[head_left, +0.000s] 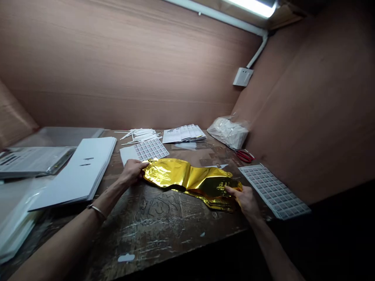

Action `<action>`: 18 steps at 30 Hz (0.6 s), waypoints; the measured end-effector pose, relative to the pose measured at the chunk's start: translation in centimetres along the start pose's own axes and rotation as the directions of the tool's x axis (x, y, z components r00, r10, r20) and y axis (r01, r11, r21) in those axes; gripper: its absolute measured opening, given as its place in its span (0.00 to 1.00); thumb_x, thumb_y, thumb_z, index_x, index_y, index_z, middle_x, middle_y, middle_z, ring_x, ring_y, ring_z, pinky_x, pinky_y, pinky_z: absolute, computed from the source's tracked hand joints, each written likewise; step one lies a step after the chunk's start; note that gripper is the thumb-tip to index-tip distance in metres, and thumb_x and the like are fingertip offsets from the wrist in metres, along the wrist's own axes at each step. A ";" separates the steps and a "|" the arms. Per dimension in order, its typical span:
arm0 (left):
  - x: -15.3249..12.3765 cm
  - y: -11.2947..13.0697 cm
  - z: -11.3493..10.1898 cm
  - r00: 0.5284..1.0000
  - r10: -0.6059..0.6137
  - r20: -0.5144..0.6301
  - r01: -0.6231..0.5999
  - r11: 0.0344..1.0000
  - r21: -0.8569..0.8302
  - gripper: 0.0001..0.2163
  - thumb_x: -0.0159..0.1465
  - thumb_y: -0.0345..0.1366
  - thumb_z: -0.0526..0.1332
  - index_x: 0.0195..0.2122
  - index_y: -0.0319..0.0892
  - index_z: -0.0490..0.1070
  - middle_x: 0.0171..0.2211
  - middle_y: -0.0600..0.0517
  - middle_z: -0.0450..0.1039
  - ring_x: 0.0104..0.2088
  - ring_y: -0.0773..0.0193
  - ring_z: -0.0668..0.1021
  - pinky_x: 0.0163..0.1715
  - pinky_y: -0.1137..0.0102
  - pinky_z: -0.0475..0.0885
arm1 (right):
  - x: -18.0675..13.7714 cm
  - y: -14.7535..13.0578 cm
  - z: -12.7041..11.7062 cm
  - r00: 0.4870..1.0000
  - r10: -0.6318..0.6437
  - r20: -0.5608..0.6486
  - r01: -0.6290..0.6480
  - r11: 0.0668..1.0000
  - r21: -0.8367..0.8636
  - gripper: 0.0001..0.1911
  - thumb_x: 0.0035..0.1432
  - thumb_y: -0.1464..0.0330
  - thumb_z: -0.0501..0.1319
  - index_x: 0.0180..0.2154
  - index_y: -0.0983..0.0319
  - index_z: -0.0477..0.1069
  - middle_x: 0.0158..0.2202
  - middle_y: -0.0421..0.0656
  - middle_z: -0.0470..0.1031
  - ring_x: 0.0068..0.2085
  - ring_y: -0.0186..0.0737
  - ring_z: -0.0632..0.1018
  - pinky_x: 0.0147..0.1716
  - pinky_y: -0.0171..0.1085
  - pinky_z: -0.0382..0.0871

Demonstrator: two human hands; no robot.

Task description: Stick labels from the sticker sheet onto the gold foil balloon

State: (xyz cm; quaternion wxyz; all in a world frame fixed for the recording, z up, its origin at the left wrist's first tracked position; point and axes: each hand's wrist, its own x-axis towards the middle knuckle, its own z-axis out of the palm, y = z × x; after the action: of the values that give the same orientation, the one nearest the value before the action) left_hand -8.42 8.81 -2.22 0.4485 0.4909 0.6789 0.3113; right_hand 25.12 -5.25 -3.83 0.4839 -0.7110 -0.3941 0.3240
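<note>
From the head camera, a crumpled, shiny gold foil sheet (190, 180), long and uneven in outline, lies across the middle of the worn dark wooden bench (164, 226), with what looks like a few more gold layers stacked under its right end. The left hand (132, 171) pinches the foil's left end, fingers curled over the edge; a thin metal bangle (97, 210) sits on that wrist. The right hand (245, 200) grips the foil's right end near the bench's front edge, thumb on top of the gold surface.

Just behind the foil's left end lies a white sheet of small printed labels in a grid (148, 150). A second, similar label sheet (272, 190) rests at the bench's right edge, just beside the right hand. Toward the back edge are a loose pile of thin white strips (140, 135) and a fanned row of white printed leaflets (184, 134). In the back right corner sits a clear plastic bag of white items (229, 132), with red-handled scissors (245, 156) in front of it. Along the left side lies a thick stack of plain white sheets (82, 169), and further left a flat clear-wrapped pack (32, 160). A white wall socket (242, 76) hangs on the brown panel above.
</note>
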 end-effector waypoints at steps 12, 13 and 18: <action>0.8 -0.7 -3.4 0.870 0.370 -0.326 -0.082 0.761 0.643 0.13 0.54 0.40 0.50 0.25 0.35 0.69 0.27 0.43 0.71 0.31 0.58 0.72 0.27 0.71 0.63 | 0.6 -7.3 -3.0 0.778 -0.623 -0.083 0.292 0.475 -0.830 0.18 0.45 0.58 0.52 0.40 0.56 0.63 0.37 0.52 0.69 0.32 0.47 0.71 0.28 0.41 0.61; 1.1 -0.9 -3.6 0.865 0.407 -0.293 -0.109 0.723 0.682 0.11 0.55 0.36 0.50 0.28 0.35 0.68 0.31 0.42 0.71 0.34 0.59 0.72 0.30 0.71 0.63 | 1.1 -9.1 -1.5 0.735 -0.677 0.037 0.438 0.433 -0.787 0.16 0.47 0.61 0.51 0.40 0.56 0.63 0.37 0.50 0.69 0.34 0.44 0.70 0.30 0.40 0.61; 3.0 -3.3 -3.0 0.857 0.507 -0.090 -0.252 0.565 0.786 0.11 0.55 0.33 0.50 0.36 0.36 0.66 0.45 0.43 0.64 0.48 0.58 0.62 0.45 0.64 0.57 | 4.4 -14.9 12.7 0.564 -0.582 0.585 0.824 0.350 -0.446 0.13 0.52 0.65 0.48 0.36 0.62 0.68 0.34 0.45 0.69 0.33 0.37 0.69 0.32 0.33 0.59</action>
State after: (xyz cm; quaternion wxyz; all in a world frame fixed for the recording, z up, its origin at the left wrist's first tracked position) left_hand -12.84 10.65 -4.76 0.0153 0.7123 0.6821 0.1649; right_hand 12.85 7.36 5.76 0.2054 -0.5242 -0.8262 0.0219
